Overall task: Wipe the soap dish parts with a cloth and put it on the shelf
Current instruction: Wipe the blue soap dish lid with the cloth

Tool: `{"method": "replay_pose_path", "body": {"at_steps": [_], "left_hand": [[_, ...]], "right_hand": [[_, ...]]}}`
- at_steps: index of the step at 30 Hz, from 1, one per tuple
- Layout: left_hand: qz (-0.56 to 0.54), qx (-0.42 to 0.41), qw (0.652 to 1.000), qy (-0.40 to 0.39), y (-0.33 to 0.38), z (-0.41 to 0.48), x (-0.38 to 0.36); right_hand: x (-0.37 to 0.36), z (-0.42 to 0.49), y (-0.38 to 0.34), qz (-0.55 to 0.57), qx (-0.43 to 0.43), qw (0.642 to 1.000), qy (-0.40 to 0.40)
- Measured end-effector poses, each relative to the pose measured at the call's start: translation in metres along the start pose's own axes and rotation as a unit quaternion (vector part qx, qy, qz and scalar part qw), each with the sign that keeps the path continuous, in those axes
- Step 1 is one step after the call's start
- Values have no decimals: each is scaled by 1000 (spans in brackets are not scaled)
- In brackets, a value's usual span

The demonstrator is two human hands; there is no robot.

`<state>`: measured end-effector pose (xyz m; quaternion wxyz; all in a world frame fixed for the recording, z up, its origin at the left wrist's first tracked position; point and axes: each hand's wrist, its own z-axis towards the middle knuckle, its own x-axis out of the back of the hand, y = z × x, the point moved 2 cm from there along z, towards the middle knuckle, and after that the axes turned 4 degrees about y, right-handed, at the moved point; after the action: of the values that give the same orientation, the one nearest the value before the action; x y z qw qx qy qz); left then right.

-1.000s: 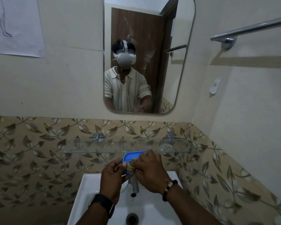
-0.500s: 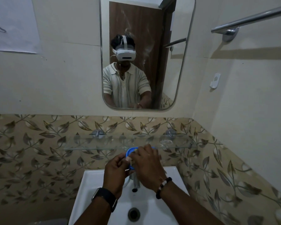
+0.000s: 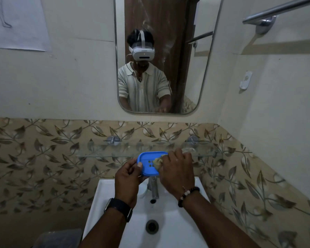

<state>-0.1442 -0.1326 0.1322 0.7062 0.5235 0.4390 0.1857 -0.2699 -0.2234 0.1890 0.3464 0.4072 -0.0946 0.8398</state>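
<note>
A blue soap dish part [image 3: 147, 162] with small drain slots is held above the sink, its open face turned toward me. My left hand [image 3: 128, 179] grips its lower left edge, thumb on the rim. My right hand [image 3: 176, 171] is closed around a crumpled beige cloth [image 3: 157, 161], pressing it against the dish's right side. The glass shelf [image 3: 104, 149] runs along the leaf-patterned tile just behind the dish; a clear object sits on it beside my right hand.
The white sink [image 3: 170, 235] lies below my hands, with a chrome tap [image 3: 154, 187] and a drain [image 3: 152, 226]. A mirror [image 3: 195, 72] hangs on the wall above. A towel rail [image 3: 276, 11] crosses the upper right wall. A dark bin [image 3: 59, 238] stands lower left.
The blue dish has tilted so more of its slotted face shows. My right hand with the cloth has shifted to the dish's right side.
</note>
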Motion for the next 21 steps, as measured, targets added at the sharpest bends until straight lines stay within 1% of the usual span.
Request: {"method": "replay_pose_path", "body": {"at_steps": [3, 5, 7, 10, 11, 13, 15, 18, 20, 21], "left_hand": [[0, 6, 1000, 3, -3, -2, 1], [8, 19, 1000, -8, -7, -6, 0], [22, 28, 999, -24, -10, -8, -1], [23, 23, 999, -32, -7, -7, 1], [19, 22, 999, -31, -6, -7, 3], [2, 26, 999, -21, -4, -7, 6], [-8, 30, 999, -12, -2, -7, 7], [3, 32, 999, -15, -1, -8, 6], [1, 29, 1000, -5, -1, -8, 4], [-4, 27, 1000, 4, -2, -9, 4]], "right_hand": [[-6, -12, -13, 62, -84, 994, -30], [-11, -13, -23, 121, -109, 985, -54], [-11, -16, -34, 160, -78, 983, -41], [-6, -21, -32, 185, -1, 982, -33], [-5, -23, -26, 179, 27, 983, -27], [-3, -23, -10, 131, 75, 989, -9], [-1, -17, 9, 63, 88, 994, 3], [1, -10, 23, -10, 69, 998, -1], [2, -11, 18, -12, 37, 999, -5], [2, -13, 12, 4, 13, 1000, -7]]}}
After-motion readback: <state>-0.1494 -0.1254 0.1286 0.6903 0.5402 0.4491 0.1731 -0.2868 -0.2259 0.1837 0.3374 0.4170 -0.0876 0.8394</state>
